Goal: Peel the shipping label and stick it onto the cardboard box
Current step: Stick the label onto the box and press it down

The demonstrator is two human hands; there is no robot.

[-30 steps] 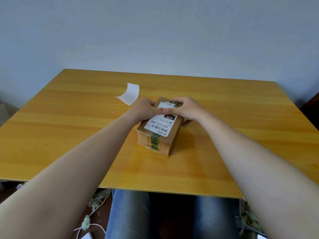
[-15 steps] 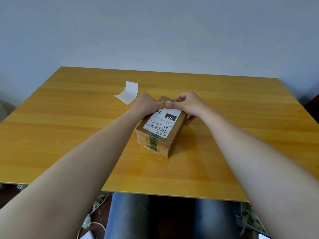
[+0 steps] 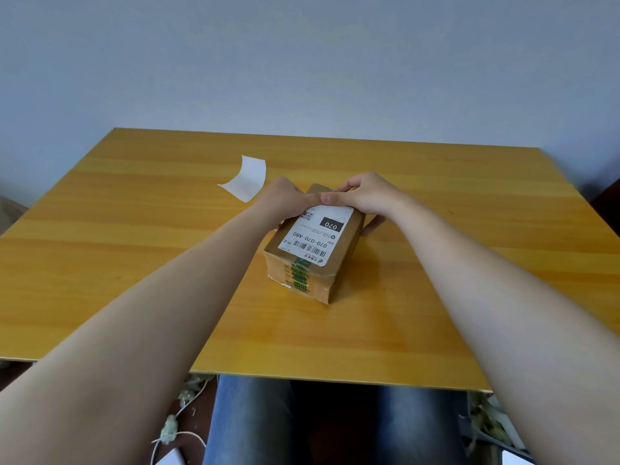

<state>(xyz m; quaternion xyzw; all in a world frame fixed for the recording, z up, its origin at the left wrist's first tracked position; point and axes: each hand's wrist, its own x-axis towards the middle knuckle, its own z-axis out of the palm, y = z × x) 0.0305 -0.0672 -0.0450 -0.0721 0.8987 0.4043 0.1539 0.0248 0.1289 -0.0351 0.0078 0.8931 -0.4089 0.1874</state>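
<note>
A small brown cardboard box [image 3: 349, 243] with green print on its near end stands in the middle of the wooden table [image 3: 134, 256]. A white shipping label [image 3: 317, 234] with a barcode lies flat on its top. My left hand [image 3: 285, 199] rests on the box's far left corner, thumb pressing the label's far edge. My right hand [image 3: 365, 193] covers the far right corner, thumb tip beside the left thumb on the same edge. The far end of the box is hidden under both hands.
A curled white backing sheet [image 3: 246, 177] lies on the table just left of my left hand. My knees in jeans [image 3: 248, 421] sit under the near table edge. A white cable [image 3: 177, 437] lies on the floor. A pale wall stands behind the table.
Both thumbs have slid toward the label's far edge, so more of the label shows. The box stays in place.
</note>
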